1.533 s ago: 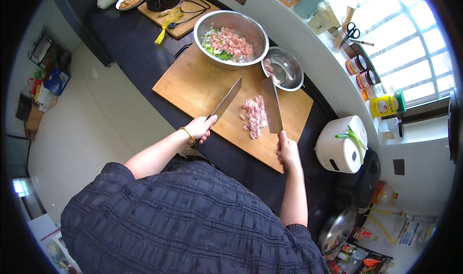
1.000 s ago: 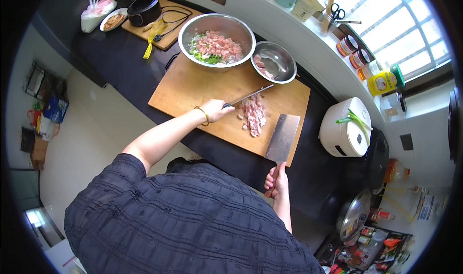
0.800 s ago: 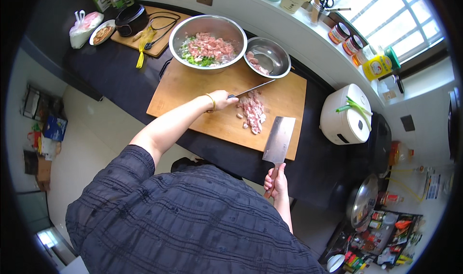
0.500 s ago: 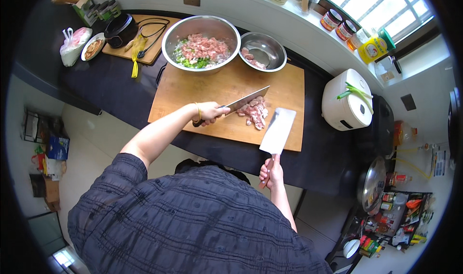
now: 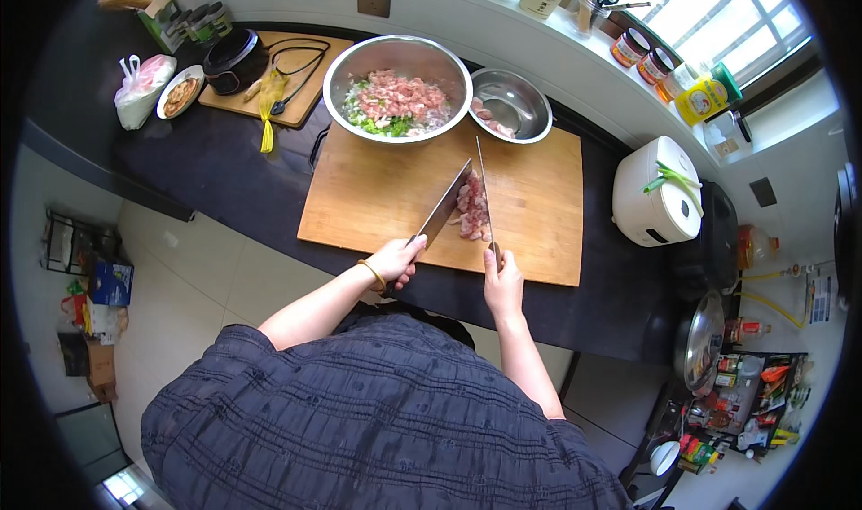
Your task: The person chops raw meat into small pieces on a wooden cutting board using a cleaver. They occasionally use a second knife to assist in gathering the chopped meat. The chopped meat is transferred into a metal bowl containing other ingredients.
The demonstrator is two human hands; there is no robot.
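My left hand point(image 5: 400, 260) is closed round the handle of one cleaver point(image 5: 443, 206), its blade tilted along the left side of a small heap of chopped raw meat point(image 5: 471, 210). On the heap's right side stands a second cleaver point(image 5: 486, 185), blade nearly edge-on, with my right hand point(image 5: 504, 284) wrapped round its handle. Between the two blades lies the meat, on a wooden cutting board point(image 5: 539, 214). Behind it, a large steel bowl point(image 5: 335, 97) holds minced meat and chopped green and white pieces. A smaller steel bowl point(image 5: 530, 106) beside that one has a few meat pieces in it.
A white rice cooker point(image 5: 651, 206) with green onion on its lid stands to the right. At the far left are a small board point(image 5: 310, 57) with a black pot point(image 5: 235, 59), a plate of food point(image 5: 182, 93) and a plastic bag point(image 5: 144, 91). Jars point(image 5: 631, 47) line the windowsill.
The right cleaver has come up from lying flat to nearly edge-on and moved left against the meat. The left cleaver has drawn nearer me, and the meat is gathered into a narrower heap.
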